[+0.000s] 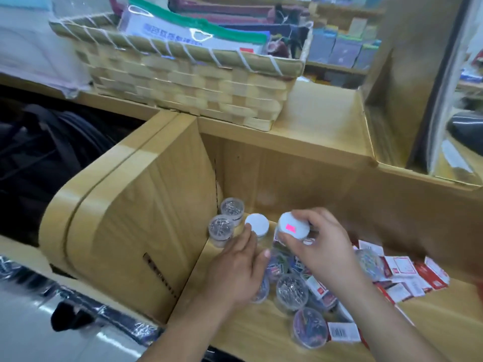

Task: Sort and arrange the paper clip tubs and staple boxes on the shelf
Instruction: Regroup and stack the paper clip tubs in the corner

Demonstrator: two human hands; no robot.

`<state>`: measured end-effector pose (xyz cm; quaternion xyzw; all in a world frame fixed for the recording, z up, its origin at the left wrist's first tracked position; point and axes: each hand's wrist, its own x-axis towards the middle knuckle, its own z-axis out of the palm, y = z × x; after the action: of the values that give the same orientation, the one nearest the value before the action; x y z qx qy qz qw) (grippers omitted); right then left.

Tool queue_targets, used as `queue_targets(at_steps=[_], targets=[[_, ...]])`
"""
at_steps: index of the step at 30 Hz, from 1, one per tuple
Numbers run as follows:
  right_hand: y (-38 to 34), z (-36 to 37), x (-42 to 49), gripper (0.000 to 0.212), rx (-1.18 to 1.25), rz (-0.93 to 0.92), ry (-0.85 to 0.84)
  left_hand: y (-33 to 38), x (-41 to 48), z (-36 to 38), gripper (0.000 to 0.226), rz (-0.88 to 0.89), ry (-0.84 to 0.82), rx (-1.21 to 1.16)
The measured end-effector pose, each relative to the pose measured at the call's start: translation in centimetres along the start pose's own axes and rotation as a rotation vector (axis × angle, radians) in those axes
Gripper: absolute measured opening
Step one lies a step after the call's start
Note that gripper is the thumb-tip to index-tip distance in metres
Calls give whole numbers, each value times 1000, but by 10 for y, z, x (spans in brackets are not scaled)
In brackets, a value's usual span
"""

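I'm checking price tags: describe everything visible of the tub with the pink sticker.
The pink-sticker tub is small and round, its white face tilted toward the camera and bearing a bright pink tag. Its clear side is mostly hidden. The right hand grips its rim with curled fingers, holding it over the jumbled pile of tubs and boxes.

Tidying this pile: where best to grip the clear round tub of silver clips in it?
Probably from above, round the rim of the clear round tub of silver clips: its top faces up, and red-and-white staple boxes crowd its right side.
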<state>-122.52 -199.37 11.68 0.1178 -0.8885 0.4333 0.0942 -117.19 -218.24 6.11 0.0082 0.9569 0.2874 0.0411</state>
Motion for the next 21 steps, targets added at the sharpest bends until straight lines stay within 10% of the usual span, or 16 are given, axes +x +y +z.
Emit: queue_targets(at_steps=[8,21], targets=[[0,39,25,40,-81,8,-91,-21,-12,-12,43,118,194,-322],[-11,69,36,70,-550,21,-199,-42,-56,1,31,-284,229,-609]])
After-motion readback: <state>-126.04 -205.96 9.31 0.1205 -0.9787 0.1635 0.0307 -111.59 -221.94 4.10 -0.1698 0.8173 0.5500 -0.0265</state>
